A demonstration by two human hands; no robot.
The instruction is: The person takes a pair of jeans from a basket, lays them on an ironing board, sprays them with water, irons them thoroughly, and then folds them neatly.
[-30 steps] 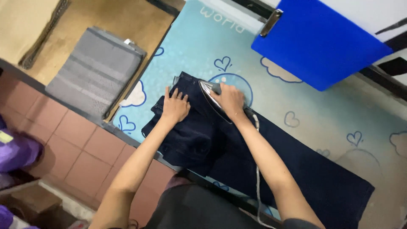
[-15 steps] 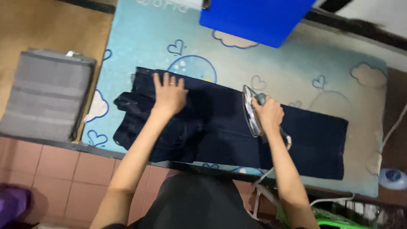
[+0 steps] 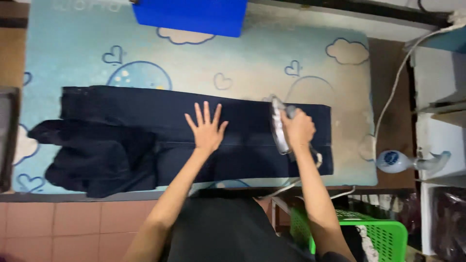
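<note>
Two bare hands work over dark navy trousers [image 3: 145,126] spread lengthwise on a light blue padded mat [image 3: 73,53]. The left hand [image 3: 208,131] lies flat, fingers splayed, pressing the cloth mid-leg. The right hand [image 3: 297,128] is closed round the handle of an iron [image 3: 277,125] near the hem end. Bare mat lies beyond the hem up to the mat's right edge. A blue board [image 3: 194,14] overhangs the far side; a spray bottle [image 3: 405,161] lies just off the right edge; a green basket [image 3: 383,237] sits below.
</note>
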